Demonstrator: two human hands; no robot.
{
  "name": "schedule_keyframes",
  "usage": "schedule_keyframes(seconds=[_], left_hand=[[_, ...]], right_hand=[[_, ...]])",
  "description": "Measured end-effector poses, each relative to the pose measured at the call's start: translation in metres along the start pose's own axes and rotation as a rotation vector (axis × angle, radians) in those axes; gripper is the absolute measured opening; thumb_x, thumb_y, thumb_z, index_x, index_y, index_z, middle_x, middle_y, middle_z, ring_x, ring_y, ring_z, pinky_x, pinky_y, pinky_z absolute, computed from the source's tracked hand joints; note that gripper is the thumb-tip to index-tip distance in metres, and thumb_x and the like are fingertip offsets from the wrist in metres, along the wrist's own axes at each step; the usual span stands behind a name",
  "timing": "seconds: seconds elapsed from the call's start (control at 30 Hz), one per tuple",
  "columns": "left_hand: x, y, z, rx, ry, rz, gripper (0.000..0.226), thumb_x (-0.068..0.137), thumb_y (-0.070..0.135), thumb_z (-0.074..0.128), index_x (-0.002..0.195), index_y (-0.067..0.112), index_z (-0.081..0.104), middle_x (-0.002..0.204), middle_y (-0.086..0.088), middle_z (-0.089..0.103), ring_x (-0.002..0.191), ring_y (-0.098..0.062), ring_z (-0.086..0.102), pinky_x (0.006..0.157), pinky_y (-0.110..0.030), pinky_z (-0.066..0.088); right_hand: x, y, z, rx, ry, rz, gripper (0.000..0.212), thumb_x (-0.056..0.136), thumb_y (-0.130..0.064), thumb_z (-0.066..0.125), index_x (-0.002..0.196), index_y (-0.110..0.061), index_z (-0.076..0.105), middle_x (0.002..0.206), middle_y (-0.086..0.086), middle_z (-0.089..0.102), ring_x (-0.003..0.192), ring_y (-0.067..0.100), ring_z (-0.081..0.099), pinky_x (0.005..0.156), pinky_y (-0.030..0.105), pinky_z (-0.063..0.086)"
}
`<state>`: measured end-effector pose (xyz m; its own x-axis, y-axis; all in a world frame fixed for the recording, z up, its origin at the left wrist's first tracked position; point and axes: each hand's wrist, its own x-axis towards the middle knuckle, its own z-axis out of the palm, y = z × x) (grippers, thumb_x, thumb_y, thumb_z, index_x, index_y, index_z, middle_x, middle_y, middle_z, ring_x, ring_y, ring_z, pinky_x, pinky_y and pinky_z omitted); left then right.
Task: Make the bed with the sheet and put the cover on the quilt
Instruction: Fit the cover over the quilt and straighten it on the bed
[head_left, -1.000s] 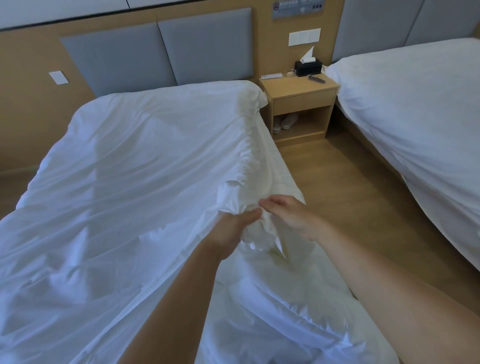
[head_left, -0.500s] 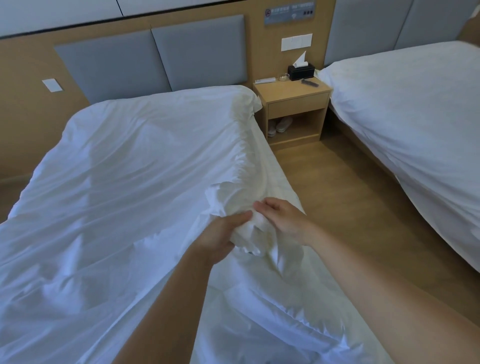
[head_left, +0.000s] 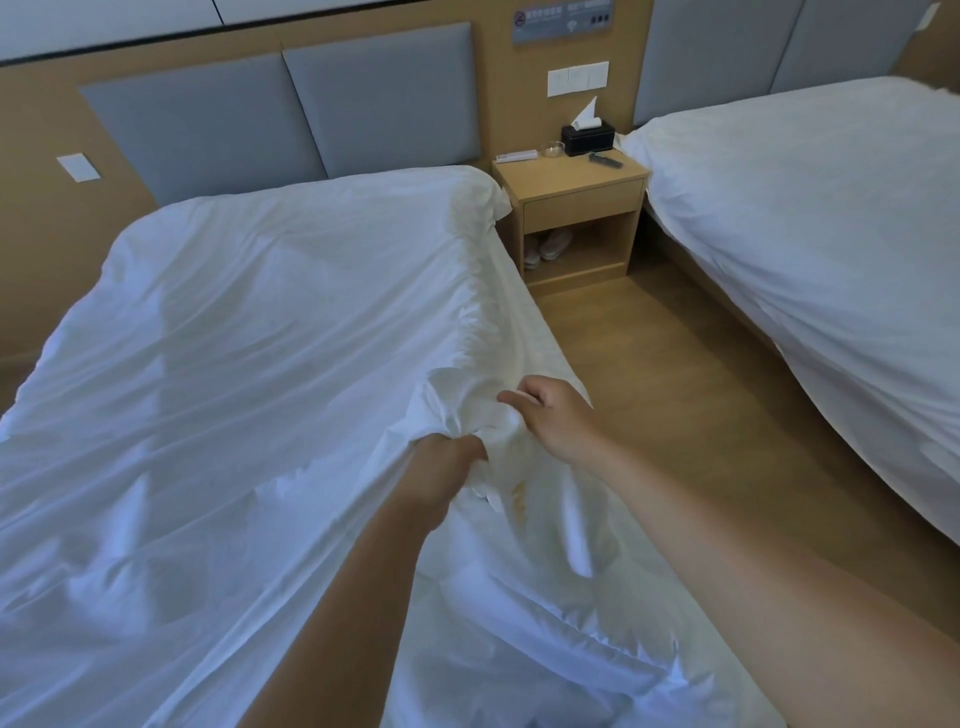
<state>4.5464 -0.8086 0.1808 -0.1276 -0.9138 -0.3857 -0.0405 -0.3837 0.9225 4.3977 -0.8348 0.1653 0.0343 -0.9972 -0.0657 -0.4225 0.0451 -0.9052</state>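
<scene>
Left hand (head_left: 447, 461) grips bunched cover (head_left: 249, 395), right hand (head_left: 558, 415) pinches it; nightstand (head_left: 576, 193) between near bed (head_left: 531, 332) and 2nd bed (head_left: 810, 234); wood floor (head_left: 696, 395).

A light wooden bedside table (head_left: 566, 175) stands just beside a second white-covered bed (head_left: 805, 218) on the right. On it sit a black tissue box (head_left: 588, 139), a clear glass dish (head_left: 552, 149) and a slim dark remote (head_left: 605, 160). Its open shelf (head_left: 602, 257) holds what look like pale slippers (head_left: 548, 245).

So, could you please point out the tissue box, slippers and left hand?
tissue box (head_left: 589, 139): head view, front face
slippers (head_left: 555, 243): head view, right slipper's top
left hand (head_left: 449, 458): head view, back of hand
</scene>
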Motion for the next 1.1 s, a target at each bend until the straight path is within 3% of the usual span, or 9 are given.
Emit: schedule_keyframes(seconds=[0.2,0.27,0.33,0.43,0.53,0.67,0.8,1.0,1.1], left_hand=[[-0.008,-0.017,0.007,-0.100,-0.267,-0.171,0.024,0.039,0.007,0.055,0.061,0.007,0.065,0.062,-0.006,0.060,0.066,-0.024,0.056,0.061,-0.028,0.043],[-0.010,-0.017,0.001,-0.091,-0.418,-0.232,0.031,0.036,0.016,0.059,0.065,0.009,0.068,0.063,-0.005,0.061,0.061,-0.021,0.058,0.059,-0.026,0.044],[-0.010,-0.012,-0.005,-0.097,-0.507,-0.260,0.042,0.047,0.022,0.068,0.086,0.008,0.069,0.077,-0.008,0.067,0.072,-0.022,0.063,0.071,-0.032,0.049],[-0.007,-0.007,-0.001,0.075,-0.341,-0.170,0.039,0.065,0.022,0.077,0.100,0.008,0.068,0.099,-0.013,0.071,0.093,-0.027,0.068,0.092,-0.043,0.052],[-0.003,-0.009,0.005,0.015,-0.141,-0.038,0.033,0.068,0.004,0.073,0.101,0.007,0.068,0.100,-0.015,0.070,0.095,-0.029,0.067,0.089,-0.044,0.051],[-0.006,-0.015,0.000,-0.059,-0.264,-0.110,0.051,0.053,0.001,0.061,0.104,0.001,0.065,0.093,-0.014,0.067,0.090,-0.031,0.064,0.082,-0.040,0.050],[-0.017,-0.015,0.004,0.190,-0.453,-0.225,0.042,0.044,0.002,0.055,0.086,-0.001,0.057,0.078,-0.012,0.054,0.073,-0.025,0.055,0.063,-0.027,0.044],[-0.011,-0.015,-0.009,-0.104,-0.451,-0.227,0.045,0.049,0.016,0.064,0.093,0.007,0.068,0.084,-0.011,0.066,0.079,-0.027,0.064,0.074,-0.036,0.049],[-0.009,-0.019,-0.004,-0.014,-0.375,-0.171,0.045,0.052,0.007,0.073,0.097,0.004,0.069,0.092,-0.016,0.069,0.087,-0.030,0.066,0.082,-0.041,0.053]], right_hand=[[-0.003,0.007,-0.003,-0.010,0.109,-0.007,0.041,0.092,-0.027,0.058,0.060,-0.018,0.034,0.059,-0.005,0.037,0.055,0.008,0.036,0.051,0.020,0.028],[-0.003,0.006,-0.001,-0.095,0.095,-0.033,0.040,0.092,-0.027,0.058,0.061,-0.018,0.035,0.059,-0.005,0.038,0.055,0.007,0.036,0.049,0.018,0.029],[-0.003,0.006,0.004,-0.121,0.076,-0.051,0.038,0.091,-0.027,0.058,0.062,-0.017,0.037,0.061,-0.004,0.040,0.057,0.008,0.037,0.052,0.019,0.028],[-0.002,0.006,0.007,-0.042,0.060,-0.041,0.036,0.091,-0.027,0.060,0.063,-0.017,0.039,0.062,-0.004,0.043,0.059,0.009,0.040,0.057,0.024,0.032],[-0.003,0.005,0.006,0.014,0.050,-0.026,0.037,0.091,-0.029,0.061,0.062,-0.018,0.040,0.060,-0.006,0.041,0.057,0.008,0.040,0.055,0.021,0.032],[-0.003,0.008,0.002,-0.037,0.060,-0.030,0.035,0.091,-0.030,0.059,0.064,-0.017,0.041,0.063,-0.004,0.042,0.059,0.009,0.040,0.054,0.022,0.031],[-0.003,0.004,0.012,-0.121,0.012,-0.089,0.040,0.091,-0.029,0.060,0.062,-0.018,0.035,0.060,-0.005,0.036,0.056,0.007,0.034,0.052,0.022,0.025],[-0.018,0.012,0.016,0.140,-0.019,0.085,0.032,0.091,-0.041,0.056,0.073,-0.016,0.047,0.069,-0.005,0.046,0.064,0.007,0.045,0.062,0.020,0.036],[-0.027,0.029,0.017,0.159,-0.120,0.201,0.030,0.092,-0.039,0.054,0.075,-0.014,0.051,0.072,0.000,0.052,0.069,0.012,0.050,0.066,0.024,0.040]])
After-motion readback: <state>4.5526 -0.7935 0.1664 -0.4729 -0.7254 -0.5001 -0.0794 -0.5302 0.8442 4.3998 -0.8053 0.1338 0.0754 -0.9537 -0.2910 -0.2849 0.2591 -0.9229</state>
